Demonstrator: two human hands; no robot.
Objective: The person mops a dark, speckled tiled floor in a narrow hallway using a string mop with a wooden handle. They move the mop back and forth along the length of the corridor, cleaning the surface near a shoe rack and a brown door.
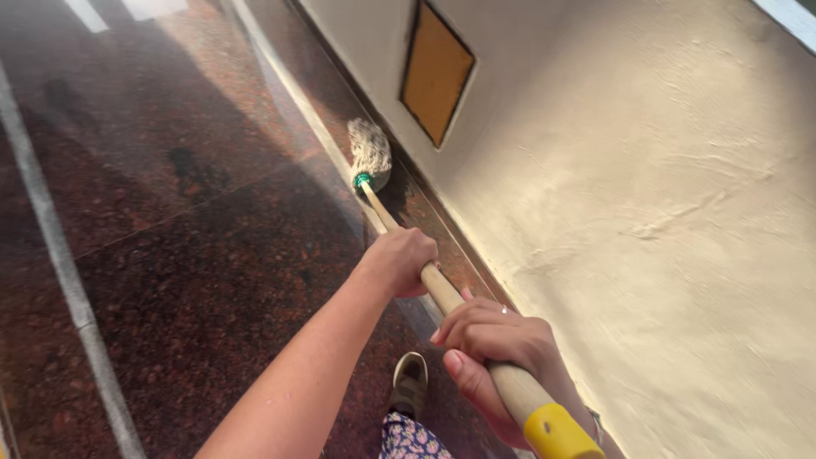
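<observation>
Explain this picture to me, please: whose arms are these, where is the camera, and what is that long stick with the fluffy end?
There is no machine here: a person wears a camera on the head, so you look down along their own arms. The left hand grips the wooden handle farther down, and the right hand grips it nearer the yellow end cap. Both fists are closed around it. The stick is a mop: its pale string mop head, fixed by a green collar, rests on the dark reddish stone floor close to the foot of a cream plastered wall. An orange panel is set low in that wall. Below, one shoe and some flowered cloth show.
</observation>
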